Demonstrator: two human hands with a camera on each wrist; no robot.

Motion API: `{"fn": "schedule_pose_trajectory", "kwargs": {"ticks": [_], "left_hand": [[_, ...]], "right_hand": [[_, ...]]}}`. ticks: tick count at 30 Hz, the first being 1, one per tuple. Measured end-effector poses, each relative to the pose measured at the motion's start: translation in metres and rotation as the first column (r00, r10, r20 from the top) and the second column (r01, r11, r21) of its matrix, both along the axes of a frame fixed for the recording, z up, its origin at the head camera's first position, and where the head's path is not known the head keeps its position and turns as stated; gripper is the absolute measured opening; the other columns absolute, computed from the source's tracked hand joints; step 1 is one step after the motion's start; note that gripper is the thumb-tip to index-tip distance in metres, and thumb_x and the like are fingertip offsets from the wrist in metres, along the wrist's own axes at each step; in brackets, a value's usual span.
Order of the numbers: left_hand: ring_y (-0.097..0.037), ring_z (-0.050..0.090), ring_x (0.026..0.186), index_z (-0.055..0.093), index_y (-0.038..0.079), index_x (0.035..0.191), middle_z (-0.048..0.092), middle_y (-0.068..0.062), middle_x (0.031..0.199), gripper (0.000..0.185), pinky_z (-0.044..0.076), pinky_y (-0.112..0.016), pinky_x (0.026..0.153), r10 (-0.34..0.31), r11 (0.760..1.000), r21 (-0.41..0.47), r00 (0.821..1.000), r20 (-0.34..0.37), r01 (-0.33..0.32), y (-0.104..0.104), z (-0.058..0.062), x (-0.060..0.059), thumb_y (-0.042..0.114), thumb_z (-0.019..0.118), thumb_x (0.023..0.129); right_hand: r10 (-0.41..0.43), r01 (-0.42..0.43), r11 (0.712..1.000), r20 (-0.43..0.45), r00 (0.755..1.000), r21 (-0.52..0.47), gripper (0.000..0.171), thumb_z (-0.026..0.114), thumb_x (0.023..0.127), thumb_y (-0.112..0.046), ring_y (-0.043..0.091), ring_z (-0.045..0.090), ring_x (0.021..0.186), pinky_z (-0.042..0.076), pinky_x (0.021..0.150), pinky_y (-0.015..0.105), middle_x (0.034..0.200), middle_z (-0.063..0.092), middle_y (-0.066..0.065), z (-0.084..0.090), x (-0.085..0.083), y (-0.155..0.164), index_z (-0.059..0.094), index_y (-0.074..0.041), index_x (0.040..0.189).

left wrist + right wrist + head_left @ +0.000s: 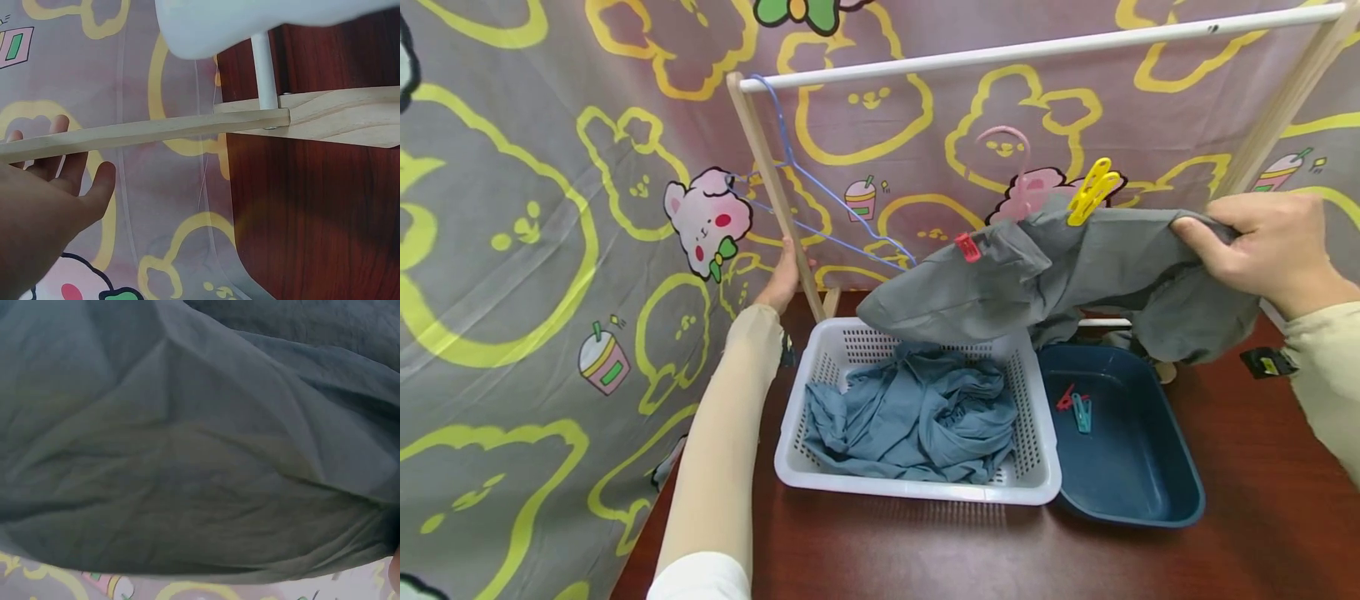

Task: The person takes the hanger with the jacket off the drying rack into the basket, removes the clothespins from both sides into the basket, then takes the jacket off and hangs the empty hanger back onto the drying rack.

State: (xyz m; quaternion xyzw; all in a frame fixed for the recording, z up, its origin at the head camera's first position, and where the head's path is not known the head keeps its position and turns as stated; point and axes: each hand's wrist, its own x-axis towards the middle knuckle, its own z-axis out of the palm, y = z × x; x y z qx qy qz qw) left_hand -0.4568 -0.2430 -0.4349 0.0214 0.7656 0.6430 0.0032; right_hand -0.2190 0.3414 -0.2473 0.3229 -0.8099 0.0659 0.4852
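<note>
My right hand (1270,246) grips one end of a grey garment (955,292), stretched out to the left above the baskets. A yellow clothespin (1092,193) and a red clothespin (967,247) sit on its upper edge. From behind it rises the hook of a pink hanger (1024,162), below the rail. In the right wrist view the grey cloth (187,456) fills most of the picture. My left hand (781,279) is at the rack's left wooden post (775,183); in the left wrist view its fingers pass behind the post (156,132), with the thumb apart from it.
A blue hanger (835,196) hangs at the left end of the white rail (1037,54). Below stands a white basket (917,492) with blue-grey cloth (917,417). Beside it, a dark blue bin (1131,467) contains red (1066,397) and teal clothespins (1082,413). A patterned curtain (497,250) encloses the table.
</note>
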Motion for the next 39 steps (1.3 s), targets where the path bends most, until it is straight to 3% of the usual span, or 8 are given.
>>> {"fn": "schedule_pose_trajectory", "kwargs": {"ticks": [6, 15, 20, 27, 29, 31, 38, 39], "left_hand": [[-0.034, 0.050, 0.114, 0.033, 0.007, 0.142, 0.051, -0.021, 0.123, 0.076, 0.041, -0.044, 0.093, -0.006, 0.997, -0.081, 0.999, 0.046, 0.010, 0.030, 0.057, 0.068, 0.060, 0.003, 0.095], [-0.031, 0.048, 0.112, 0.031, 0.005, 0.139, 0.048, -0.020, 0.124, 0.070, 0.040, -0.046, 0.092, -0.060, 0.995, -0.073, 0.996, 0.062, 0.065, 0.031, 0.063, 0.080, 0.054, 0.002, 0.098], [-0.025, 0.056, 0.100, 0.043, 0.013, 0.130, 0.058, -0.014, 0.110, 0.072, 0.047, -0.040, 0.077, -0.086, 0.996, 0.003, 0.996, 0.029, 0.086, 0.016, 0.037, 0.047, 0.066, 0.011, 0.093], [-0.024, 0.058, 0.100, 0.043, 0.019, 0.136, 0.060, -0.011, 0.110, 0.078, 0.048, -0.040, 0.075, -0.080, 0.997, 0.001, 0.996, 0.042, 0.080, -0.026, -0.043, -0.056, 0.074, 0.016, 0.088], [-0.019, 0.059, 0.094, 0.048, 0.026, 0.132, 0.062, -0.005, 0.103, 0.081, 0.048, -0.037, 0.071, -0.088, 0.996, 0.033, 0.996, 0.012, 0.087, -0.032, -0.056, -0.067, 0.081, 0.019, 0.080], [-0.018, 0.059, 0.093, 0.048, 0.025, 0.131, 0.062, -0.004, 0.103, 0.081, 0.048, -0.036, 0.069, -0.086, 0.996, 0.037, 0.996, 0.001, 0.086, -0.028, -0.050, -0.057, 0.081, 0.020, 0.080], [-0.036, 0.044, 0.117, 0.028, -0.001, 0.144, 0.044, -0.024, 0.129, 0.073, 0.039, -0.047, 0.095, -0.052, 0.994, -0.089, 0.994, 0.095, 0.061, 0.033, 0.079, 0.085, 0.048, -0.001, 0.099], [-0.038, 0.043, 0.118, 0.025, -0.002, 0.144, 0.040, -0.026, 0.131, 0.070, 0.037, -0.048, 0.097, -0.052, 0.993, -0.103, 0.994, 0.096, 0.062, 0.036, 0.085, 0.091, 0.045, -0.001, 0.100]], "right_hand": [[0.084, -0.086, 0.994, -0.041, 0.996, -0.061, 0.061, 0.044, 0.092, -0.057, 0.003, 0.015, 0.038, 0.008, 0.041, 0.021, 0.046, 0.019, -0.007, -0.003, -0.011, -0.027, 0.024, -0.019, 0.048], [0.173, -0.173, 0.982, -0.005, 0.985, -0.075, 0.064, 0.045, 0.091, -0.059, 0.008, 0.021, 0.039, 0.011, 0.040, 0.023, 0.045, 0.025, -0.003, -0.015, -0.024, -0.057, 0.031, -0.015, 0.046], [0.241, -0.239, 0.967, 0.011, 0.970, -0.082, 0.063, 0.046, 0.092, -0.057, 0.006, 0.019, 0.041, 0.011, 0.041, 0.023, 0.048, 0.024, -0.005, -0.021, -0.025, -0.076, 0.031, -0.016, 0.047], [0.297, -0.295, 0.955, 0.067, 0.952, -0.041, 0.056, 0.048, 0.094, -0.052, 0.004, 0.020, 0.041, 0.013, 0.040, 0.021, 0.051, 0.023, -0.009, -0.034, -0.024, -0.094, 0.032, -0.020, 0.050], [0.288, -0.287, 0.958, 0.086, 0.954, -0.023, 0.055, 0.047, 0.094, -0.052, 0.004, 0.021, 0.041, 0.013, 0.040, 0.021, 0.051, 0.023, -0.009, -0.040, -0.024, -0.098, 0.032, -0.021, 0.051], [0.270, -0.269, 0.963, 0.121, 0.955, -0.023, 0.056, 0.046, 0.094, -0.053, 0.004, 0.021, 0.041, 0.013, 0.040, 0.022, 0.051, 0.023, -0.009, -0.046, -0.021, -0.102, 0.032, -0.021, 0.051], [0.190, -0.179, 0.982, 0.307, 0.932, -0.062, 0.054, 0.053, 0.092, -0.051, 0.001, 0.018, 0.042, 0.015, 0.040, 0.024, 0.050, 0.022, -0.011, -0.062, -0.004, -0.105, 0.034, -0.021, 0.051], [0.174, -0.163, 0.985, 0.332, 0.927, -0.062, 0.053, 0.057, 0.091, -0.048, 0.000, 0.017, 0.043, 0.015, 0.041, 0.024, 0.050, 0.022, -0.011, -0.063, -0.001, -0.104, 0.034, -0.021, 0.051]]}}
